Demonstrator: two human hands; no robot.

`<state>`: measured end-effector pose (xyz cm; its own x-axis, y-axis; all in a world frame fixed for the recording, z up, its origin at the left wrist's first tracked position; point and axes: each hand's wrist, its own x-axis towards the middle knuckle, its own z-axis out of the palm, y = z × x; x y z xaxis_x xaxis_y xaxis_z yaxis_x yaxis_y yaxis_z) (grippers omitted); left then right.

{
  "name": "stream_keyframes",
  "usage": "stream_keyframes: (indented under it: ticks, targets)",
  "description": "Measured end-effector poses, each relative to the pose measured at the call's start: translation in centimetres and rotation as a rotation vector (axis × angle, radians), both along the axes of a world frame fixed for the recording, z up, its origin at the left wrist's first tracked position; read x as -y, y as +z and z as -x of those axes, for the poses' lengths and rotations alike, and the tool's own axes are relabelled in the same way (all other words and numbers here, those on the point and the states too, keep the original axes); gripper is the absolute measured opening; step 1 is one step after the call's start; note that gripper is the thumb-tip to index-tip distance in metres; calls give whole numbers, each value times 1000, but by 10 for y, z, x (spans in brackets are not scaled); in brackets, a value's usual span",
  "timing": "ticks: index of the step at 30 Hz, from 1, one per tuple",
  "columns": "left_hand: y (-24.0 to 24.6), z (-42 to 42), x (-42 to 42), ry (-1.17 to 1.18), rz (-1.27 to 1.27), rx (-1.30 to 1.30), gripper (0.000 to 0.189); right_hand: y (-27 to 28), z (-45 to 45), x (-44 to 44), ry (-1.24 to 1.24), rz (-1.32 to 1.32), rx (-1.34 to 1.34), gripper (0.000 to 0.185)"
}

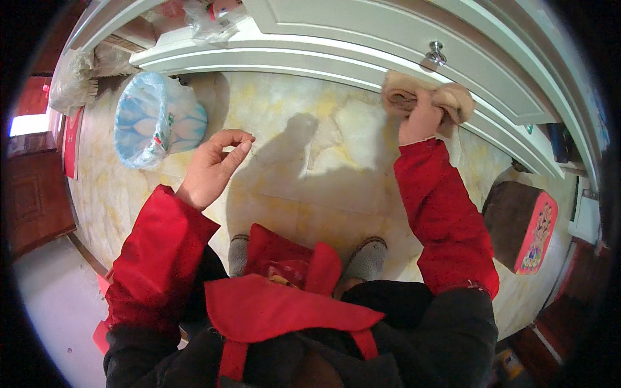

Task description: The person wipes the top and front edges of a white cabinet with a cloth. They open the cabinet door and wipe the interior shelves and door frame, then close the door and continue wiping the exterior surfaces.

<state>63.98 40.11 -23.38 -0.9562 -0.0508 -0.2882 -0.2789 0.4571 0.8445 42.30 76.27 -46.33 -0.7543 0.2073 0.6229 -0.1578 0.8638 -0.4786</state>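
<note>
My right hand grips a bunched tan cloth against the lower edge of a white cabinet, just below a door with a round shiny knob. Held over the tiled floor at the left, my left hand has its thumb and forefinger curled close together; whether something tiny is between them cannot be told. Near it stands a blue and white waste bin lined with a thin plastic bag. Red sleeves cover both forearms.
A brown stool with a red patterned face sits on the floor at the right. Plastic-wrapped items lie at the upper left, and a clear plastic bag is in the open part of the cabinet. My slippered feet are below.
</note>
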Motion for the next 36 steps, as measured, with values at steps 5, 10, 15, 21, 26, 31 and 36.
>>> stream_keyframes:
  ticks: [5, 10, 15, 21, 26, 31, 36]
  targets:
    - [6, -2, -1, 35, 1, 10, 28, 89, -30, 1, 241, 284, 209, 28]
    - [4, -3, 8, 40, -9, 30, 29, 85, -3, -67, 54, 1149, 60, 23]
    - [4, -8, 21, 85, 11, 64, 32, 101, 3, -90, 31, 1575, 13, 23]
    - [7, -11, 31, 178, -9, 28, 29, 100, -9, -58, 90, 686, 124, 20]
    - [5, -5, 28, 166, 4, 25, 27, 133, -39, 65, 367, 769, 173, 26]
    - [-46, -4, 28, 38, 182, -21, 18, 143, -45, 105, 370, 851, 221, 32]
    - [-174, -14, -7, -476, 523, -89, 34, 150, -45, 86, 498, 949, 150, 29]
